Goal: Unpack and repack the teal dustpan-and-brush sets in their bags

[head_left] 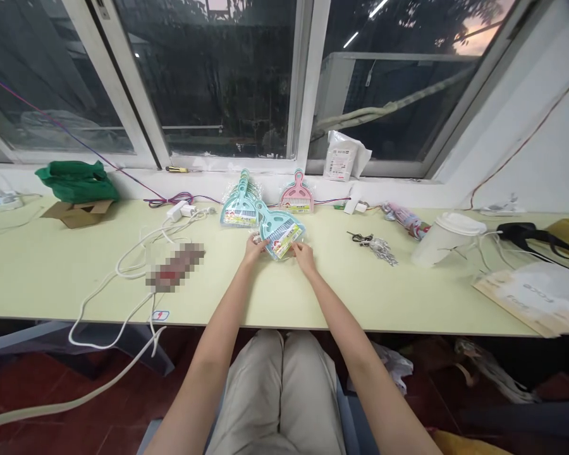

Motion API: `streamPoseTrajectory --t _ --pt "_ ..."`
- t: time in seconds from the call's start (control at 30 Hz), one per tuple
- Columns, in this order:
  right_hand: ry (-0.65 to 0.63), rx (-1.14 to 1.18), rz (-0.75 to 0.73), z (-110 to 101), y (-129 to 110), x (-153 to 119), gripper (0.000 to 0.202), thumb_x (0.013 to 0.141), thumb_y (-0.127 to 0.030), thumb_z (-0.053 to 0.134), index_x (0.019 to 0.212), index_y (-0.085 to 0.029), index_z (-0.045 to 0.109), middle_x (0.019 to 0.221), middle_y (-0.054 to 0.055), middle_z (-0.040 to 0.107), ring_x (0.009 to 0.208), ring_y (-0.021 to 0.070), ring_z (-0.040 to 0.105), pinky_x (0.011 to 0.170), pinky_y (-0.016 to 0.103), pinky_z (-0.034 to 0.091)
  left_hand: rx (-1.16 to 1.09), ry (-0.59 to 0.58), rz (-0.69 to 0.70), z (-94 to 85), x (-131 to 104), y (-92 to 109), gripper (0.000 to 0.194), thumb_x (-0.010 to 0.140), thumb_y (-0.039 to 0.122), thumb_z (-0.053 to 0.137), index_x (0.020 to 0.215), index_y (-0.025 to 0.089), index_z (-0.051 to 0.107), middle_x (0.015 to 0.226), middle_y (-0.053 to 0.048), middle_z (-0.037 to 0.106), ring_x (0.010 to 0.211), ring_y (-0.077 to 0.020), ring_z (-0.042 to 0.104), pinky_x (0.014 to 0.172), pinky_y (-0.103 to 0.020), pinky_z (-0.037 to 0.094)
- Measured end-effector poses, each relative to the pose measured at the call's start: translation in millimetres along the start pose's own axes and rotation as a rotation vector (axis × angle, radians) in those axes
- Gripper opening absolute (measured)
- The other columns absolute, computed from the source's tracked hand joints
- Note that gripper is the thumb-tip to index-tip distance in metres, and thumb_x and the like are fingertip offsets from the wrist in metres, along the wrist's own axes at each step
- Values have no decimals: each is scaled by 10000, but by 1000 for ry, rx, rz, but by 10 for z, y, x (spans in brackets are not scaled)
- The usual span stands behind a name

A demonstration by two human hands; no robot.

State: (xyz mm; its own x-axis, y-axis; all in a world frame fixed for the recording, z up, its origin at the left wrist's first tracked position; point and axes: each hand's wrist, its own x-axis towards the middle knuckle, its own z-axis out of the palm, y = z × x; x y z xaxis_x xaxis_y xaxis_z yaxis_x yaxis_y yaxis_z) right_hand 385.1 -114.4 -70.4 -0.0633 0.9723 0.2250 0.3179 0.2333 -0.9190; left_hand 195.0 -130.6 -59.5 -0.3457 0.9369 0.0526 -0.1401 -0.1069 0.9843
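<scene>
- A person sits at a pale yellow-green bench (275, 303) and has both hands on one blue-green dustpan (275, 229) in a clear bag.
- The left grip (255, 248) is closed on the left side of this dustpan.
- The right grip (304, 255) pinches its low right edge.
- The dustpan is in the middle, over the bench, tilted, with its handle up and to the left. It has a little brush and a bright label. You cannot tell if it touches the bench.
- Just behind it, a bit to the left, is a bunch of blue-green dustpans (239, 205), bagged too.
- A pink dustpan (298, 191) is behind it, a bit to the right, near the window wall.
- To the right lie some small silver things (383, 249), and past them is a big white cup (439, 243) with a lid.
- To the left, white cords (92, 292) curl over the bench, next to a blurred patch.
- Far left, a green bag (78, 181) sits by brown cardboard (76, 215).
</scene>
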Motion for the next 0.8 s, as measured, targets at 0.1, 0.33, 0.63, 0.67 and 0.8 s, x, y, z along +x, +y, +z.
streamPoseTrajectory --t 0.1,0.33,0.63,0.67,0.8 --pt "52 403 122 18 48 82 299 773 -453 645 908 -187 629 818 36 716 749 192 680 748 341 556 -21 -55 19 -4 -50 3 624 593 290 819 1130 197 514 961 -59 685 782 -176 659 671 -310 548" --pt "-3 769 235 -57 204 172 379 606 -233 803 924 -210 599 912 25 727 916 183 682 854 351 562 140 -397 114 -168 27 196 411 775 470 668 1088 205 635 1113 -101 668 1050 -249 621 867 -372 511" --pt "205 905 237 -112 285 299 444 524 -251 849 900 -223 614 891 2 721 906 184 689 780 310 585 1428 154 403 -1032 1020 236 407 753 193 645 1149 185 550 1220 -167 543 1152 -337 484 919 -437 426" --pt "215 920 238 -104 293 315 458 511 -254 856 903 -228 621 891 -1 723 905 188 691 766 309 588 1470 158 438 -1055 1142 208 385 771 212 630 1145 181 546 1202 -173 543 1134 -336 491 899 -429 432" --pt "240 942 249 -68 310 394 480 483 -267 873 900 -239 639 892 1 726 900 199 693 734 308 595 1547 93 566 -996 1627 90 357 797 225 598 1148 201 538 1187 -171 546 1135 -334 497 890 -417 429"
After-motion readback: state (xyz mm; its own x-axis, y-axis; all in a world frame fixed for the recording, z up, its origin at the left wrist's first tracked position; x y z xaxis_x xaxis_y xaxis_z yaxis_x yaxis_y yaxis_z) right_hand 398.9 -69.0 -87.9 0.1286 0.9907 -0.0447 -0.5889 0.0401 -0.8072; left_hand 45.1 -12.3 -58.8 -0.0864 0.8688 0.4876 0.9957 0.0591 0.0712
